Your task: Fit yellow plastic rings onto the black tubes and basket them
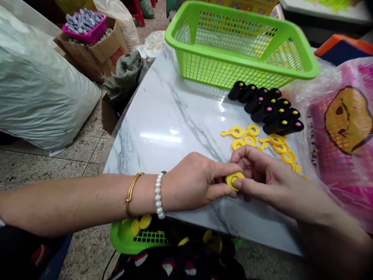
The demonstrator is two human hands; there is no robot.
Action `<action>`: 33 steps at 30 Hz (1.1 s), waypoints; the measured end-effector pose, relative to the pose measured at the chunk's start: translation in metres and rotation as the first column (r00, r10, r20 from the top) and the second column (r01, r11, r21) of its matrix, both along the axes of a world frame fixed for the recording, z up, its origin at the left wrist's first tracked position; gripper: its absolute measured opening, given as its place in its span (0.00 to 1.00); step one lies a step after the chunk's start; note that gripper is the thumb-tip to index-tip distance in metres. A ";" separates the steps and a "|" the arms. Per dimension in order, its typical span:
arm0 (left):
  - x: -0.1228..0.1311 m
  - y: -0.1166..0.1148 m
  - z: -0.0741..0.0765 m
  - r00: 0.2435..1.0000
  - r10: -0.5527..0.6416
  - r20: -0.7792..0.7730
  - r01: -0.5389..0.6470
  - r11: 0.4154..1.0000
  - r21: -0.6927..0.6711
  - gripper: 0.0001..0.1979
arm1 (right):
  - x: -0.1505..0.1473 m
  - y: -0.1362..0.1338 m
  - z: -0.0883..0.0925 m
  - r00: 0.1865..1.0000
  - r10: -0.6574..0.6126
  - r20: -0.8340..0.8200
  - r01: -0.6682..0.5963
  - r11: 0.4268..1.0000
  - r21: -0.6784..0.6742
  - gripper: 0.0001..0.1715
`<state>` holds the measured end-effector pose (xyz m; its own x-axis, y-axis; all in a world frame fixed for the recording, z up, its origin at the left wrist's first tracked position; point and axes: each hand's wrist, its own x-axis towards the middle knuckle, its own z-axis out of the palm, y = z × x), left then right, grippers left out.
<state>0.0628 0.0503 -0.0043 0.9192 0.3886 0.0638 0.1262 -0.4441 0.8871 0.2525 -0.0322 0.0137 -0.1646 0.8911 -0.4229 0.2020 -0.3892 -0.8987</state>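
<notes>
Over the near part of the table, my left hand point(195, 181) and my right hand point(268, 177) meet at a round yellow plastic cap point(234, 180). The left thumb and index finger pinch it from the left. My right thumb presses on its face, with the other right fingers curled behind. Whatever lies under the cap is mostly hidden by the fingers. Just beyond the hands lie several loose yellow ring caps with tabs point(250, 139). Behind these stand several black cylinders point(264, 111) with yellow or pink centres, grouped together.
A green mesh basket point(244, 62) stands at the back of the marble-patterned table point(157, 128). On the right is a pink plastic bag point(344, 128). Another green basket point(122, 237) with yellow caps is below the near edge. A white sack point(43, 85) and a cardboard box point(99, 54) stand at left.
</notes>
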 end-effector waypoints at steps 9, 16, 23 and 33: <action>0.000 0.000 0.005 1.000 -0.010 -0.027 0.010 1.000 0.013 0.10 | 0.000 0.008 -0.002 0.980 0.086 -0.181 -0.094 0.995 -0.039 0.15; 0.000 -0.004 0.002 0.999 0.046 -0.007 -0.046 0.998 0.039 0.11 | -0.008 0.004 -0.004 0.991 -0.073 -0.108 0.064 0.995 -0.082 0.16; 0.003 -0.003 0.000 0.999 0.042 0.007 -0.043 0.997 0.069 0.10 | 0.002 0.003 -0.003 0.996 0.050 -0.079 -0.055 0.996 -0.067 0.18; -0.019 -0.034 0.000 0.838 -0.535 -0.105 0.539 0.784 0.307 0.05 | 0.006 -0.004 0.005 0.991 -0.132 0.024 0.123 0.966 0.229 0.23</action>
